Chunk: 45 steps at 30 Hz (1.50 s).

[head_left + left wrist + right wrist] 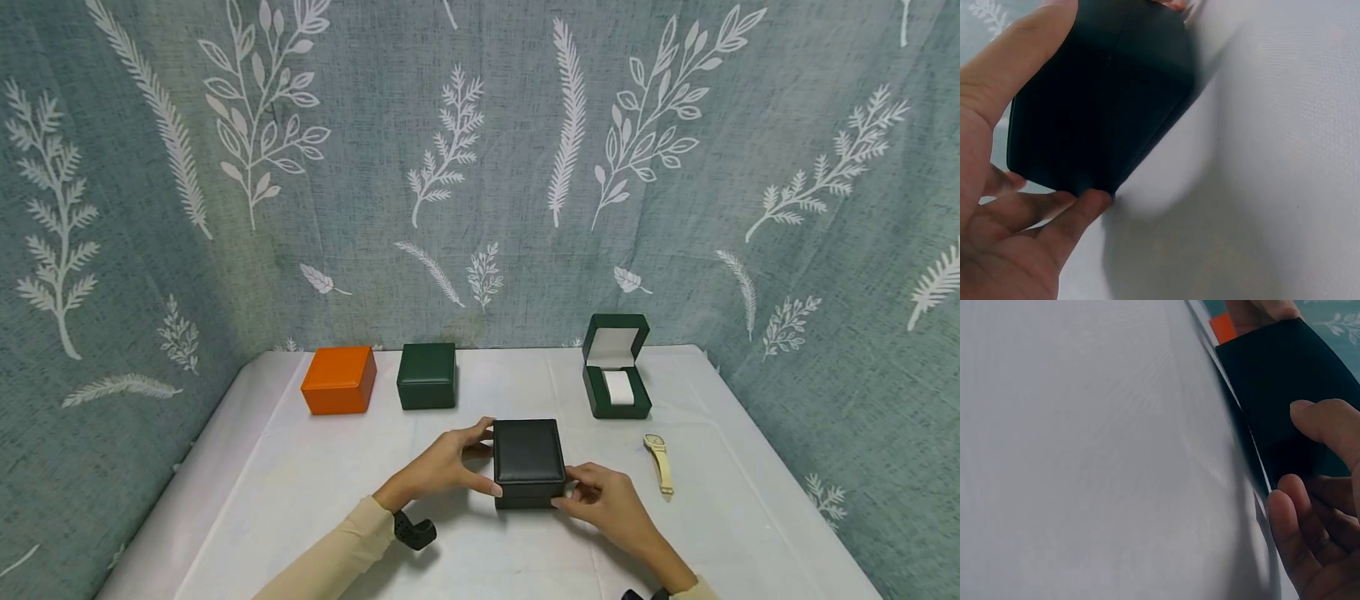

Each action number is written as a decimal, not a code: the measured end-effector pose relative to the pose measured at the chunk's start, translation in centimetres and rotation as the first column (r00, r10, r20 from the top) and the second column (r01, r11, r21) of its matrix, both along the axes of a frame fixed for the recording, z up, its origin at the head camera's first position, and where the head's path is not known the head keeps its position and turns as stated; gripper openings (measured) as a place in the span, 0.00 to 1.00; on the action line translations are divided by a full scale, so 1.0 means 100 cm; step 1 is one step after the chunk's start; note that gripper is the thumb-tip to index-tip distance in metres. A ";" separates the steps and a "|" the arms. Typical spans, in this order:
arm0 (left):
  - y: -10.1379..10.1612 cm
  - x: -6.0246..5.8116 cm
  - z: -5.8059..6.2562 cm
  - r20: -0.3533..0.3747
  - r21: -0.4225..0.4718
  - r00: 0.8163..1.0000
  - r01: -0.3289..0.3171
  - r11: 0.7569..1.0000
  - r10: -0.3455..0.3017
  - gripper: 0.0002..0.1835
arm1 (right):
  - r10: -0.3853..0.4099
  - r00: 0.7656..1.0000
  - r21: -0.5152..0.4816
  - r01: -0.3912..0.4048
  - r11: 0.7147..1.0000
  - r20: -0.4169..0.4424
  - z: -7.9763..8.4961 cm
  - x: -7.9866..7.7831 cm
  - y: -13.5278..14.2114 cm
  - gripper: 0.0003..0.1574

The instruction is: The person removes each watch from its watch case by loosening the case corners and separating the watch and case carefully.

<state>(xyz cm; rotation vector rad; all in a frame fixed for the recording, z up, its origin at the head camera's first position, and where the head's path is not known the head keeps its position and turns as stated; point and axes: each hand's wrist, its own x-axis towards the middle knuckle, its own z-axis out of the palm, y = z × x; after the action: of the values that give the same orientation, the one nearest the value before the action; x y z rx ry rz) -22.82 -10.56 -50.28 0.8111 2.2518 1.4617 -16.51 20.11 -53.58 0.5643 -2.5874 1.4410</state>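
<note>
A black box with a closed lid point(528, 452) is in the middle of the white table, between the two hands. At its left side my left hand point(446, 463) holds it, thumb at the front corner and fingers toward the back; the left wrist view shows the fingertips point(1094, 199) against its edge. My right hand point(609, 507) pinches the front right corner, its thumb point(1319, 419) lying on the dark face in the right wrist view. Whether the box's underside touches the cloth, I cannot tell.
Behind, an orange box point(339, 380) and a closed green box point(427, 376) stand on the left. At the right, an open green box point(617, 387) shows a white cushion point(618, 388). A gold wristwatch point(658, 465) lies in front of it. Patterned cloth point(510, 167) surrounds the table point(720, 517).
</note>
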 end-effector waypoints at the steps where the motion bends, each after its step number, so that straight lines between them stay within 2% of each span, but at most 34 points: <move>1: 0.000 0.001 0.000 0.000 -0.003 1.000 -0.001 1.000 0.001 0.62 | 0.001 1.000 0.006 -0.001 1.000 0.003 0.000 0.000 0.001 0.29; 8: -0.001 0.003 -0.003 -0.061 -0.065 0.998 -0.016 0.998 0.012 0.62 | 0.016 0.999 0.023 -0.017 1.000 0.035 -0.001 0.002 0.002 0.30; 11: -0.002 0.004 -0.004 -0.081 -0.090 0.997 -0.024 0.996 0.017 0.62 | 0.048 0.995 0.046 -0.052 0.998 0.086 0.003 0.001 0.005 0.33; 15: -0.002 0.004 -0.004 -0.071 -0.083 0.997 -0.005 0.997 -0.001 0.63 | 0.112 0.979 0.067 -0.125 0.990 0.169 0.013 -0.004 0.015 0.39; 19: -0.001 0.003 -0.006 -0.083 -0.074 0.996 0.024 0.997 -0.030 0.65 | 0.151 0.975 0.055 -0.162 0.985 0.165 0.023 -0.011 0.023 0.49; 23: 0.001 0.000 -0.011 -0.140 -0.085 0.989 0.028 0.996 -0.040 0.66 | 0.171 0.977 0.012 -0.174 0.985 0.129 0.029 -0.021 0.025 0.62; 27: 0.002 -0.002 -0.017 -0.183 -0.099 0.982 0.022 0.995 -0.040 0.65 | 0.221 0.965 0.001 -0.223 0.975 0.141 0.033 -0.030 0.022 0.70; 32: 0.005 -0.002 -0.019 -0.180 -0.119 0.983 0.026 0.993 -0.047 0.65 | 0.287 0.950 0.055 -0.295 0.954 0.125 0.035 -0.035 0.016 0.70; 37: 0.006 0.000 -0.017 -0.188 -0.137 0.981 0.017 0.990 -0.043 0.65 | 0.308 0.947 0.077 -0.316 0.946 0.093 0.034 -0.037 0.015 0.67; 45: 0.007 0.000 -0.017 -0.181 -0.154 0.983 -0.008 0.988 -0.020 0.62 | 0.342 0.930 0.073 -0.353 0.933 0.132 0.034 -0.041 0.015 0.66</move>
<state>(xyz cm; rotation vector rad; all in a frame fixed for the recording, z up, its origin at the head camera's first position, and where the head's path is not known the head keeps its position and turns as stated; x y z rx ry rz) -22.79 -9.86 -52.00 0.9345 2.4576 1.2365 -20.66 21.64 -50.23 1.0274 -2.7653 1.4903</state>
